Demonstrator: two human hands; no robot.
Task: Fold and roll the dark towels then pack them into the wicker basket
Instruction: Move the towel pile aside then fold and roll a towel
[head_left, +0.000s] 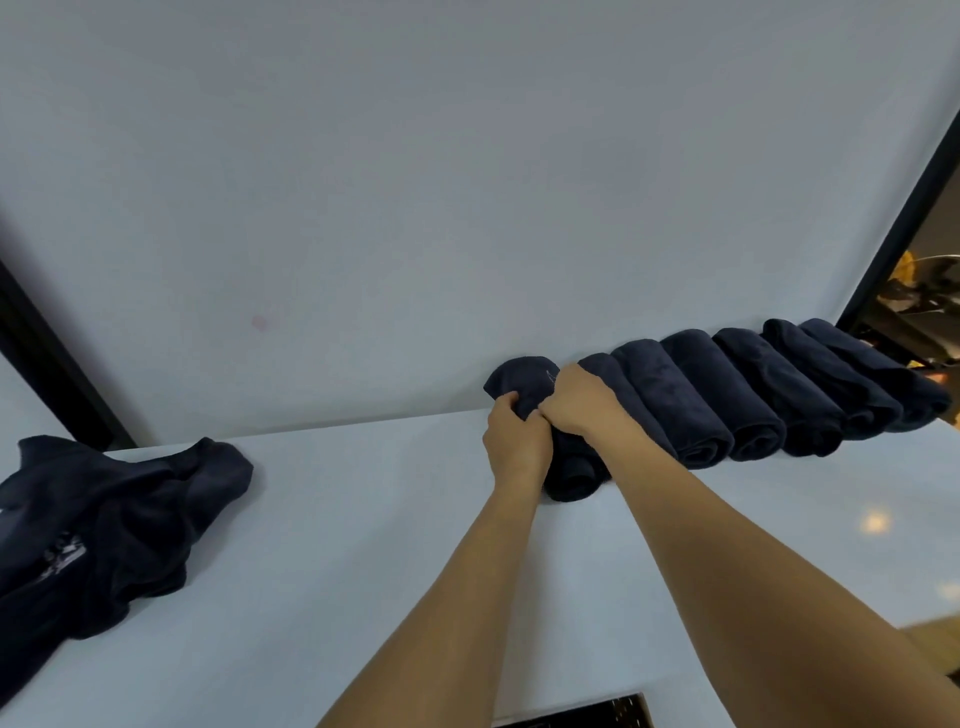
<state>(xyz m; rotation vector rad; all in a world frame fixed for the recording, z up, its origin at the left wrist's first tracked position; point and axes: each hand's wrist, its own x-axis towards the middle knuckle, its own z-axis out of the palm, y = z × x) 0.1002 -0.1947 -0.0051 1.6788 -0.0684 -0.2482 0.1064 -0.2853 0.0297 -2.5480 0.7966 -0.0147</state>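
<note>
Presently held: one towel roll (571, 478), dark, lying on the worktop (363, 545) at the left end of the row and touching its neighbour. Its far end flares looser toward the wall (415, 156).
Left hand (517, 441): fingers curled over the left flank of the roll, grasping the cloth.
Right hand (576, 402): clenched on the top of the same roll, just beside the other hand.
Finished rolls (727, 400): several, side by side along the foot of the wall, running to the right edge of the worktop.
Loose towels (119, 519): a crumpled heap at the left edge, well apart from the row, not yet folded.
Wicker basket: not in view. A dark object (597, 712) at the bottom edge cannot be identified.
Step, as judged: tightening this roll and seating it in the row. Packing appears not to have begun.
Handling, as judged: soft, light, plush cloth with no stiffness. Not fragile and not slippery. A roll is likely to slacken or unwind if lifted by one end or by its outer flap.
Where to take hold, as judged: round the middle of the roll, with the free outer edge trapped under the fingers. Use both hands for a carry. From the heap, draw one towel out by two adjacent corners.
Risk, as judged: the loose far end may spring open on release.
</note>
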